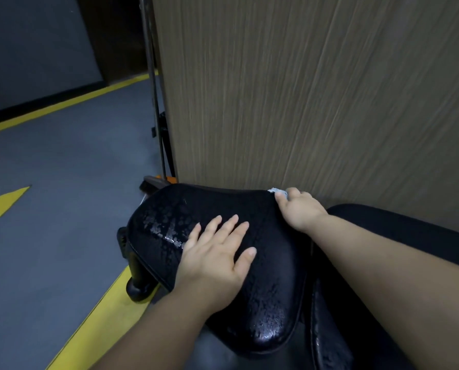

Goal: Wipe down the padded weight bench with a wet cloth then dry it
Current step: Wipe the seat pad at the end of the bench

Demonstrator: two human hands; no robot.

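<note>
The shiny black padded bench (265,303) is wet with drops, so it is likely slippery. It is pressed under the flat, spread fingers (231,222) of the left hand (212,263). A small pale soft cloth (278,193) is pinched by the right hand (300,212) beyond those fingers, at the far edge.

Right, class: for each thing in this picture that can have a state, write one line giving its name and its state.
seat pad: wet, beaded with water droplets.
left hand: flat, fingers spread, resting on the seat pad.
right hand: fingers curled, gripping the cloth at the pad's far edge.
cloth: bunched, mostly hidden in the hand; wet or dry cannot be told.
</note>
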